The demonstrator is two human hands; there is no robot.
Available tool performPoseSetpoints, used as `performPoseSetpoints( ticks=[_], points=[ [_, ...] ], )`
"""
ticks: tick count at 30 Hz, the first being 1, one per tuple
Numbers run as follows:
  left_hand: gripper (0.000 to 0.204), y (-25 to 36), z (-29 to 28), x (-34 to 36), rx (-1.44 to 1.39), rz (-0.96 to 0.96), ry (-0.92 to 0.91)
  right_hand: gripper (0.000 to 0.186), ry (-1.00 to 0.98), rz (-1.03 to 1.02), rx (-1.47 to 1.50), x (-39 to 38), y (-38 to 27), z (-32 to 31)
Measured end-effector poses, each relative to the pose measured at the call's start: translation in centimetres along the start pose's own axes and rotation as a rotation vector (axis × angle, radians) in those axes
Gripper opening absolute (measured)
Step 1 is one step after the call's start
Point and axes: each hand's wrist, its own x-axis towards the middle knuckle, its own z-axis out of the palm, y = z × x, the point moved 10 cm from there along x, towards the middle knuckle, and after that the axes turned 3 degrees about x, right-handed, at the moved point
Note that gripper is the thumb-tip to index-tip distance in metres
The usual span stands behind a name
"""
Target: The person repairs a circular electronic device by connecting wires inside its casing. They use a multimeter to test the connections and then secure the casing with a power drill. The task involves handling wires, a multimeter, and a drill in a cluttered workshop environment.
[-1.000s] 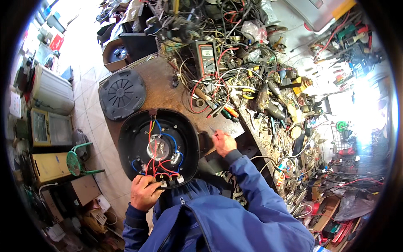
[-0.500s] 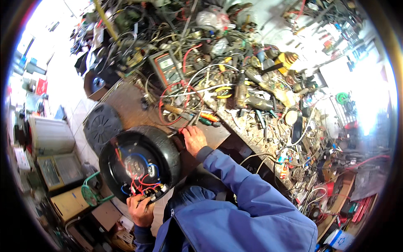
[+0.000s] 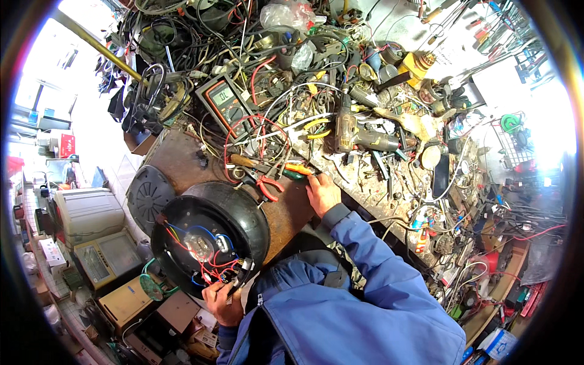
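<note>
Black wheel motor [image 3: 210, 240] gripped by left hand [image 3: 222, 303] | right hand [image 3: 321, 191] open beside red pliers [image 3: 269, 185]

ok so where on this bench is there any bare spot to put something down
One bare patch: the brown benchtop between the multimeter, the round black cover and the open wheel motor. A narrower strip lies between the motor and the right hand, by the red-handled pliers. Behind and to the right, wires and tools cover everything.

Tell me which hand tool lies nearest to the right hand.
The orange-and-green-handled screwdriver, just beside the right hand fingers. The red-handled pliers lie farther left; the brown-handled screwdriver farther still.
</note>
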Motion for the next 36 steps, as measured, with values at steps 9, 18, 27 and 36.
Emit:
performPoseSetpoints(
  ticks=[9,18,27,36],
  points=[
    [0.024,-0.9,0.7,-0.6,0.045,0.024,-0.04,0.014,0.012,-0.172,-0.21,3.6,-2.4,5.3],
    [0.022,3.0,-1.4,0.1,0.151,0.449,0.156,0.038,-0.177,0.193,0.207,1.9,0.1,-5.7],
    [0.016,1.6,1.1,1.6,0.16,0.477,0.103,0.03,0.787,0.337,0.351,1.2,21.1,-35.1],
    [0.02,3.0,2.7,3.8,0.129,0.273,-0.011,0.033,1.034,0.279,-0.271,2.9,28.8,-46.0]
  ],
)
